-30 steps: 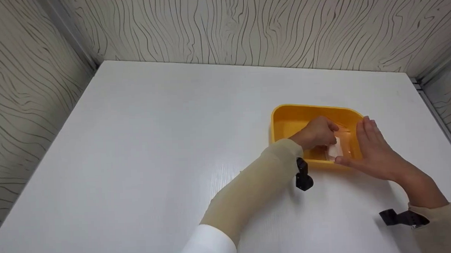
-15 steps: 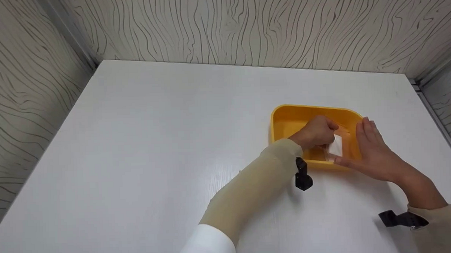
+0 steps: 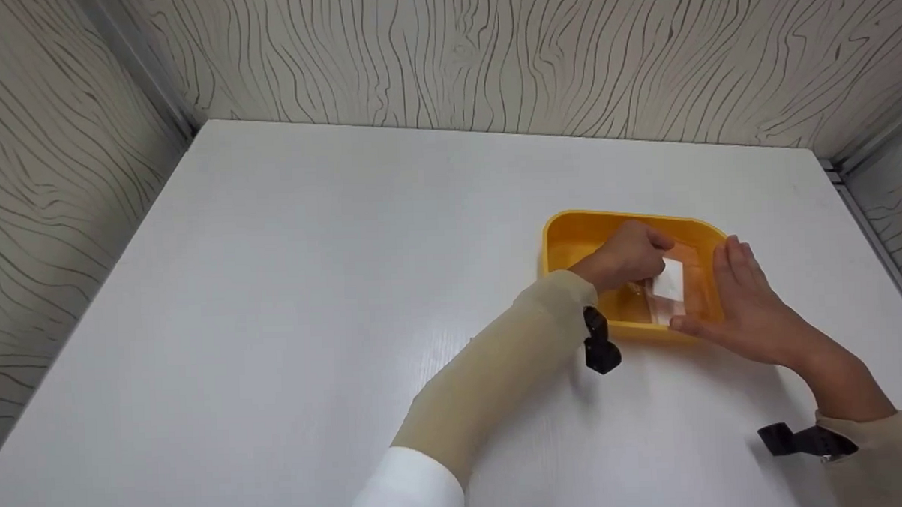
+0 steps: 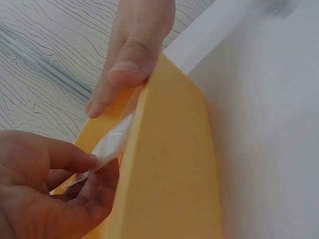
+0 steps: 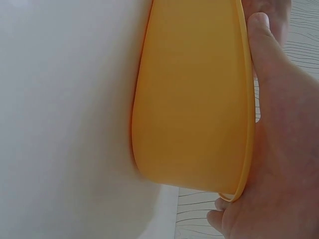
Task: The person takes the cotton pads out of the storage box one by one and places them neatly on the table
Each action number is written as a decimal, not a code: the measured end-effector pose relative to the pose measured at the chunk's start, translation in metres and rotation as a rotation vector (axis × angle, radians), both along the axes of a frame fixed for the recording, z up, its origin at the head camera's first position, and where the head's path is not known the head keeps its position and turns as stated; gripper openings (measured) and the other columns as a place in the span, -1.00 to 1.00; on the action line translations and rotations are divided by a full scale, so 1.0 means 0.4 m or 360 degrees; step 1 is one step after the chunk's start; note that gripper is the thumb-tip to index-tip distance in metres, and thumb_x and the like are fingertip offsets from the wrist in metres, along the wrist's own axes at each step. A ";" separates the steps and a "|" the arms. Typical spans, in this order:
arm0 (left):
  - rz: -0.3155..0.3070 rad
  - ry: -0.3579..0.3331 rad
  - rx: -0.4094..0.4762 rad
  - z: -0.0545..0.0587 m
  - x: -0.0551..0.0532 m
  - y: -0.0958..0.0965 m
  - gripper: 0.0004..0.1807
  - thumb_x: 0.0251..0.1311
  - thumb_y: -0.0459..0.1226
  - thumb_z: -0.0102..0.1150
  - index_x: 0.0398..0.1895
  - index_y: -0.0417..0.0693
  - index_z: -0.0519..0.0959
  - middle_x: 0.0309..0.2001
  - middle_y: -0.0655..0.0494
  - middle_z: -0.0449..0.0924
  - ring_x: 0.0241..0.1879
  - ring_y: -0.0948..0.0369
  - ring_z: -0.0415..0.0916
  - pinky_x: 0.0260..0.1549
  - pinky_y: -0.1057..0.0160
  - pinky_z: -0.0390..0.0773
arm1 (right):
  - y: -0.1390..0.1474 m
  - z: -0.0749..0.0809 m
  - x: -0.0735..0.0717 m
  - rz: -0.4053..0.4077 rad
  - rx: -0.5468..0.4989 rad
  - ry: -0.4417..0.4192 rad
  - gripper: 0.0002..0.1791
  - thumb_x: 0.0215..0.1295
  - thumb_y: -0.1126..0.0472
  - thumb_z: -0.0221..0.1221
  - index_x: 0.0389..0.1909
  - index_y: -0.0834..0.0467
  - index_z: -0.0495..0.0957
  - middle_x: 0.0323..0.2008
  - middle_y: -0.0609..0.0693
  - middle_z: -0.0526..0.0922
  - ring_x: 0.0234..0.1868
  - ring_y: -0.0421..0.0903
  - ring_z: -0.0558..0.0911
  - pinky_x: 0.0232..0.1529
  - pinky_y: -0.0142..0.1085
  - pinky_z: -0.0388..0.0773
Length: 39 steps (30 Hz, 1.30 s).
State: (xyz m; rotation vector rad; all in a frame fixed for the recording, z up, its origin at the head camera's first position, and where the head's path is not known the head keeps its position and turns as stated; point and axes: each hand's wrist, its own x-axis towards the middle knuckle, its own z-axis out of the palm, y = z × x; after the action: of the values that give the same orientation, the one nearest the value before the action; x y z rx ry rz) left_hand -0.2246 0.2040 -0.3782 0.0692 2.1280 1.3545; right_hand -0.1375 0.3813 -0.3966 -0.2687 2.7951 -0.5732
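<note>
A yellow plastic tub (image 3: 563,238) stands on the white table, right of its middle. Inside it lies a clear plastic bag (image 3: 669,307) with a white rectangular patch (image 3: 669,278). My left hand (image 3: 628,252) reaches into the tub and pinches the edge of the clear film (image 4: 108,149) between thumb and fingers, as the left wrist view shows. Over the tub's right end rests my right hand (image 3: 753,310), fingers straight along the rim and thumb on the near rim. In the right wrist view the tub's outer wall (image 5: 194,99) hides the bag.
Wood-grain patterned panels (image 3: 459,58) rise behind the table and at both sides. The white tabletop (image 3: 310,288) stretches to the left of the tub. A black wrist mount (image 3: 601,342) is strapped to each forearm.
My left hand has shifted a little up and to the left inside the tub, drawing the bag with it. More of the white patch shows. The right hand stays in place.
</note>
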 end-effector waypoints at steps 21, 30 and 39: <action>0.0075 0.0002 0.0161 0.038 -0.006 -0.047 -0.57 0.20 -0.59 0.23 0.05 0.01 0.68 -0.21 0.24 0.57 -0.29 0.21 0.56 -0.28 0.41 0.67 | -0.001 0.003 -0.002 -0.0009 0.0028 0.0000 0.39 0.32 -0.29 0.24 0.47 0.44 -0.62 0.49 0.30 -0.76 0.49 0.34 -0.65 0.40 0.43 -0.32; 0.0059 0.0004 0.0235 0.054 -0.004 -0.068 -0.56 0.21 -0.59 0.23 0.08 -0.02 0.68 -0.22 0.23 0.55 -0.25 0.20 0.57 -0.27 0.40 0.67 | -0.004 0.005 -0.001 -0.0029 0.0035 -0.0007 0.41 0.30 -0.30 0.24 0.48 0.43 -0.62 0.50 0.33 -0.74 0.50 0.35 -0.63 0.37 0.47 -0.25; 0.0029 0.0045 0.0317 0.058 -0.001 -0.096 -0.54 0.23 -0.59 0.23 0.13 -0.02 0.67 -0.19 0.24 0.57 -0.22 0.21 0.57 -0.27 0.40 0.68 | -0.005 0.000 -0.004 -0.0044 0.0062 -0.0029 0.42 0.29 -0.33 0.24 0.47 0.42 -0.63 0.50 0.33 -0.74 0.50 0.36 -0.63 0.32 0.51 -0.18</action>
State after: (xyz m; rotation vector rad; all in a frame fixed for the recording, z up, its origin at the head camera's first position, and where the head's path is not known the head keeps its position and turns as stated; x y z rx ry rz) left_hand -0.2248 0.1655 -0.3548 0.1502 2.0145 1.5815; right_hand -0.1391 0.3792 -0.3967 -0.2158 2.7935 -0.5239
